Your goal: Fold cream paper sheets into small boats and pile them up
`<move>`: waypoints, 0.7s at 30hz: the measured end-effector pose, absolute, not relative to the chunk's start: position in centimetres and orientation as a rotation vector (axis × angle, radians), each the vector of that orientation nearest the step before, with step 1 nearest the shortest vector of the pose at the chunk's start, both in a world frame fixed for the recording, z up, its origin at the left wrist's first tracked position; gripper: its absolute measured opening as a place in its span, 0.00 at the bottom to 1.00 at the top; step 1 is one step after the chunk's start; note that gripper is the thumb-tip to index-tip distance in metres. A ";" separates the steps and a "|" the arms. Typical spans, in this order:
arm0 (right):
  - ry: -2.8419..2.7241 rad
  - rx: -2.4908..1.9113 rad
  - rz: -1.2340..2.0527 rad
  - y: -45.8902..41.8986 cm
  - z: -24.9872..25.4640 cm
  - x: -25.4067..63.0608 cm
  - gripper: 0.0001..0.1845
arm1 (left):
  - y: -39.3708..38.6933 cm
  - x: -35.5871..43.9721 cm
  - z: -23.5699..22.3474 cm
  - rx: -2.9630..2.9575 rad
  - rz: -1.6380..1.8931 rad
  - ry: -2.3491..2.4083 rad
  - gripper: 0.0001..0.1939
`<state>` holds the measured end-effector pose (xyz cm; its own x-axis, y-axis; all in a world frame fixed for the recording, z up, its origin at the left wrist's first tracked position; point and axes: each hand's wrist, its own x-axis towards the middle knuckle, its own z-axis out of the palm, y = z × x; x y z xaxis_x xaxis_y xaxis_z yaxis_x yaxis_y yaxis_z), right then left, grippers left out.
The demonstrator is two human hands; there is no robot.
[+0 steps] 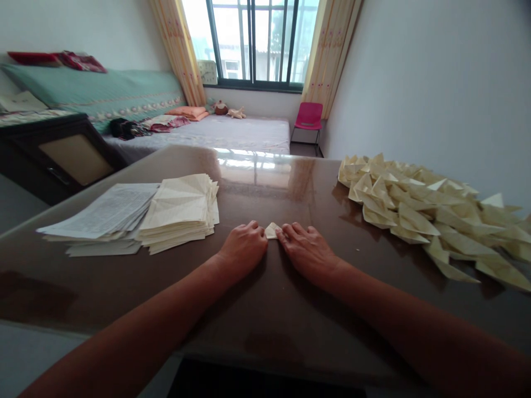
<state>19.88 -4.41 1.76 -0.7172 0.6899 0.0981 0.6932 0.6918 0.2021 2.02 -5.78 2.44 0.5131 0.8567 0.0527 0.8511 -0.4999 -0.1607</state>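
Observation:
A small piece of folded cream paper (pixel 271 231) lies on the table between my two hands, with a pointed top showing. My left hand (pixel 245 243) is closed, its curled fingers at the paper's left side. From the right, my right hand (pixel 306 249) presses its fingers together on the paper's other side. Both hands rest low against the tabletop, and they hide much of the paper's edges. Left of my hands sits a stack of creased cream sheets (pixel 178 207). On the right lies a big heap of folded paper boats (pixel 415 207).
Printed white sheets (pixel 108 210) lie beside the cream stack on the glossy brown table (pixel 265 309). Beyond it are a bed (pixel 249 132), a pink chair (pixel 308 116) and a window (pixel 253 44). A dark cabinet (pixel 62 149) stands at the left.

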 end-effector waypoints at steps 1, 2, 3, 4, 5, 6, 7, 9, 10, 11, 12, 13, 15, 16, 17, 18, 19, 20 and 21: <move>-2.879 -1.201 -0.334 -4.2 1.9 19.9 0.19 | -5.7 1.9 2.4 -2.578 0.024 -1.487 0.10; -2.875 -1.233 -0.310 -4.0 2.0 20.0 0.17 | -5.7 1.7 2.3 -2.565 -0.012 -1.511 0.10; -2.860 -1.264 -0.276 -3.7 2.1 20.0 0.15 | -5.6 1.6 2.2 -2.548 -0.056 -1.541 0.10; -2.832 -1.284 -0.231 -3.3 2.0 20.1 0.14 | -5.5 1.4 2.1 -2.529 -0.105 -1.575 0.10; -2.793 -1.290 -0.177 -3.0 2.0 20.3 0.13 | -5.3 1.3 2.0 -2.513 -0.153 -1.605 0.11; -2.748 -1.282 -0.114 -2.6 1.8 20.4 0.13 | -5.2 1.2 1.9 -2.505 -0.195 -1.629 0.12; -2.700 -1.265 -0.042 -2.2 1.6 20.6 0.14 | -5.1 1.1 1.8 -2.503 -0.232 -1.646 0.13; -2.610 -1.213 0.104 -1.5 1.2 20.9 0.15 | -4.9 1.0 1.7 -2.525 -0.286 -1.659 0.15; -2.571 -1.182 0.161 -1.2 1.0 21.1 0.14 | -4.8 0.9 1.7 -2.540 -0.301 -1.660 0.15; -2.540 -1.149 0.199 -0.9 0.8 21.2 0.11 | -4.8 0.9 1.7 -2.553 -0.311 -1.666 0.15; -2.518 -1.117 0.220 -0.8 0.7 21.2 0.09 | -4.7 0.8 1.8 -2.563 -0.316 -1.677 0.15; -2.502 -1.087 0.228 -0.6 0.6 21.3 0.08 | -4.7 0.7 1.8 -2.571 -0.319 -1.693 0.15; -2.482 -1.050 0.236 -0.4 0.3 21.3 0.09 | -4.7 0.6 1.9 -2.582 -0.326 -1.747 0.16; -2.473 -1.041 0.247 -0.3 0.2 21.3 0.10 | -4.6 0.5 1.9 -2.586 -0.333 -1.778 0.18; -2.466 -1.038 0.262 -0.3 0.1 21.2 0.12 | -4.5 0.4 1.9 -2.593 -0.338 -1.803 0.20; -2.458 -1.041 0.281 -0.2 -0.1 21.2 0.13 | -4.5 0.4 1.9 -2.602 -0.341 -1.821 0.22; -2.451 -1.046 0.305 -0.1 -0.1 21.2 0.14 | -4.4 0.3 2.0 -2.611 -0.342 -1.831 0.23; -2.448 -1.051 0.336 -0.1 -0.2 21.2 0.15 | -4.4 0.3 2.0 -2.622 -0.339 -1.832 0.25; -2.448 -1.055 0.369 0.0 -0.2 21.2 0.16 | -4.4 0.3 2.0 -2.634 -0.335 -1.825 0.27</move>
